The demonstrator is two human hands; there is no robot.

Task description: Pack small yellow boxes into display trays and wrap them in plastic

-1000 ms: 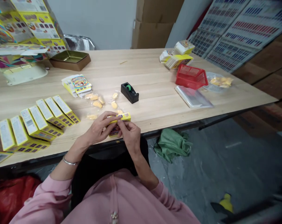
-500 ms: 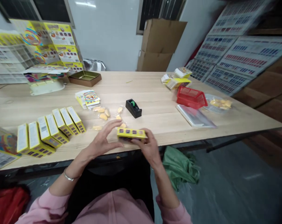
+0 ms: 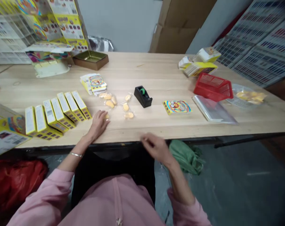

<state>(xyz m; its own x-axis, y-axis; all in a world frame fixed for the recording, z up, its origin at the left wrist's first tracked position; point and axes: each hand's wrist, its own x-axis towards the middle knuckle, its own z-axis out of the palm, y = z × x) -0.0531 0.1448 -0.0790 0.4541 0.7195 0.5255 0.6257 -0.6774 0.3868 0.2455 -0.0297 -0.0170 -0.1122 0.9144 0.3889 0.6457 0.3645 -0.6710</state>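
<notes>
My left hand [image 3: 98, 126] rests on the table, its fingers curled down around a small wrapped yellow piece [image 3: 106, 116], partly covered by them. My right hand [image 3: 156, 146] is over the table's front edge with its fingers curled in; they are slightly blurred and nothing shows in them. Several more wrapped yellow pieces [image 3: 109, 104] lie beyond my left hand. On the right, a yellow box [image 3: 177, 107] with a cartoon face lies flat. A row of similar yellow boxes [image 3: 58, 113] stands on edge to the left. Behind the pieces sits a black tape dispenser [image 3: 143, 96].
Flat cartons [image 3: 95, 83] lie behind the pieces, near a brown tray [image 3: 91, 62]. To the right are a red basket [image 3: 213, 88], clear plastic bags [image 3: 213, 110] and a plate of yellow pieces [image 3: 250, 95]. Stacked crates [image 3: 262, 47] stand beyond the table [image 3: 123, 131].
The yellow box has left my right hand and lies on the table at right. My left hand has moved left onto a wrapped piece. The view has shifted downward.
</notes>
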